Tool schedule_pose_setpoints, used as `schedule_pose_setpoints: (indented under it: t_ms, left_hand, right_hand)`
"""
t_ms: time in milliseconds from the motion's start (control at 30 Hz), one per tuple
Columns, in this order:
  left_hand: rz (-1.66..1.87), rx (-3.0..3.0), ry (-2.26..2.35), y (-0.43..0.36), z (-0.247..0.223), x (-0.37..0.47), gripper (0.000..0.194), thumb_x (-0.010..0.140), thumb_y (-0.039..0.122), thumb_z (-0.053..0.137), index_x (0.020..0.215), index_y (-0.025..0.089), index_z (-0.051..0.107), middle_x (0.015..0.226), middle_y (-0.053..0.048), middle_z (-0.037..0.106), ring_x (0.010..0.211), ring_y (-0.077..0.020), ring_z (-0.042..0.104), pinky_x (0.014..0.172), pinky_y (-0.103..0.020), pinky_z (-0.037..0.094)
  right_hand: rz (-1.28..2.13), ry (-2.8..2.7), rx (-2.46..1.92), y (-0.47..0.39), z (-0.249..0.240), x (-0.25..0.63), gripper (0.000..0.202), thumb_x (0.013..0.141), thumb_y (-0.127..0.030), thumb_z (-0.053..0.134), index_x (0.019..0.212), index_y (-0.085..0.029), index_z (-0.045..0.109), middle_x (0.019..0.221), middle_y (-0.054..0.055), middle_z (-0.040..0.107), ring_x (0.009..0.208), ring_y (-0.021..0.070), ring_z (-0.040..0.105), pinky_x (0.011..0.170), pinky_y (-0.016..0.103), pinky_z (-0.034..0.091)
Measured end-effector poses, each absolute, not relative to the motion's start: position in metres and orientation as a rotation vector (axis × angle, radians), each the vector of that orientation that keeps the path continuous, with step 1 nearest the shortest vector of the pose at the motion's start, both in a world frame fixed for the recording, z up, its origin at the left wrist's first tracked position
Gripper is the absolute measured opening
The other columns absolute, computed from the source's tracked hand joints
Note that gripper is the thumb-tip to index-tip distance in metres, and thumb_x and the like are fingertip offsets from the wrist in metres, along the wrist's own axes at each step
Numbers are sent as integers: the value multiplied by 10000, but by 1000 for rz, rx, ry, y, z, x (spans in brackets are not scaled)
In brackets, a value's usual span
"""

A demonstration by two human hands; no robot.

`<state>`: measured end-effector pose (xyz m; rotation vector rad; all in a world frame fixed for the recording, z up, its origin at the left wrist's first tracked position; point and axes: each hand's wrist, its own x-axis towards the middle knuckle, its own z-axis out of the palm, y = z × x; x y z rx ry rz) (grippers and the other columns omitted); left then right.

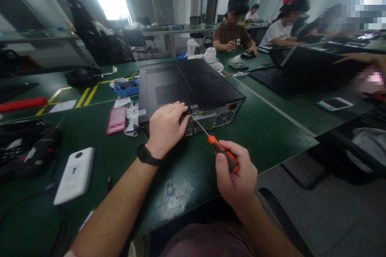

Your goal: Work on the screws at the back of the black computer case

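A black computer case point(169, 76) lies flat on the green table, its rear panel with a fan grille point(224, 118) facing me. In my right hand point(238, 172) is an orange and black screwdriver point(224, 154), fingers wrapped round its handle. The shaft points up and left, and its tip reaches the rear top edge of the case beside my left fingertips. My left hand point(167, 128), with a black watch on the wrist, rests at that same edge, thumb and fingers pinched together. A dark bit shows between them, too small to name.
Left of the case lie a white glove point(132, 118), a blue bin point(128, 88) and a white power bank or phone-like device point(75, 174). White bottles point(193, 48) stand behind it. To the right are a phone point(335, 104) and an open black case point(310, 64). Co-workers sit across the table.
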<state>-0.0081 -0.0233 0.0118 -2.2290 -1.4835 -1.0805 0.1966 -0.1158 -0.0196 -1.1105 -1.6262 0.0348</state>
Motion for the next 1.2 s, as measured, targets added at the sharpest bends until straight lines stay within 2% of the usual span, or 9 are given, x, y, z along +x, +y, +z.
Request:
schedule_pose_setpoints:
  t_ms: [133, 300, 467, 667, 867, 1067, 1200]
  left_hand:
    - [-1075, -2229, -1490, -23, 12, -7, 179, 942, 228, 693, 1101, 173, 757, 1224, -123, 797, 1187, -281, 746, 1062, -475, 584]
    - [-1078, -2226, -1478, -22, 10, -8, 185, 939, 230, 700, 1108, 179, 754, 1224, -118, 797, 1190, -282, 744, 1062, -476, 583]
    - [-1087, -2226, -1478, -22, 10, -9, 180, 939, 226, 699, 1104, 181, 753, 1229, -121, 795, 1188, -281, 745, 1067, -480, 580]
    - [-1088, -2223, -1462, -22, 10, -8, 178, 943, 226, 693, 1106, 178, 749, 1213, -112, 801, 1189, -282, 744, 1067, -480, 581]
    - [-1091, -2207, -1447, -21, 8, -8, 169, 947, 225, 687, 1101, 185, 743, 1211, -103, 801, 1173, -279, 748, 1066, -475, 584]
    - [-1101, -2193, -1422, -20, 9, -7, 160, 943, 224, 699, 1092, 187, 743, 1210, -97, 802, 1154, -275, 756, 1051, -468, 595]
    - [-1112, -2190, -1412, -21, 9, -5, 158, 941, 213, 699, 1091, 193, 741, 1202, -96, 805, 1144, -270, 761, 1048, -457, 599]
  right_hand:
    - [-13, -1648, -1046, -115, -20, 197, 201, 972, -230, 569, 1162, -221, 634, 953, 43, 752, 797, 177, 751, 709, 305, 621]
    - [28, -1622, -1120, -116, -21, 198, 183, 1003, -222, 564, 1170, -230, 639, 893, 16, 759, 685, 150, 730, 669, 285, 608]
    - [-24, -1626, -1058, -114, -19, 196, 221, 949, -238, 589, 1167, -211, 622, 961, 55, 743, 810, 195, 757, 708, 324, 629]
    - [49, -1617, -1140, -115, -24, 197, 193, 1009, -231, 554, 1185, -218, 631, 905, 31, 771, 653, 150, 730, 632, 283, 610]
    - [-47, -1647, -1117, -115, -16, 196, 277, 912, -226, 602, 1188, -217, 600, 948, 54, 755, 749, 192, 755, 664, 312, 631]
    - [-54, -1639, -1149, -113, -22, 199, 163, 1001, -260, 565, 1153, -220, 608, 855, 22, 752, 587, 141, 701, 582, 258, 591]
    - [-44, -1672, -1110, -113, -22, 201, 240, 1007, -299, 528, 1215, -192, 581, 879, 45, 738, 589, 148, 692, 535, 255, 569]
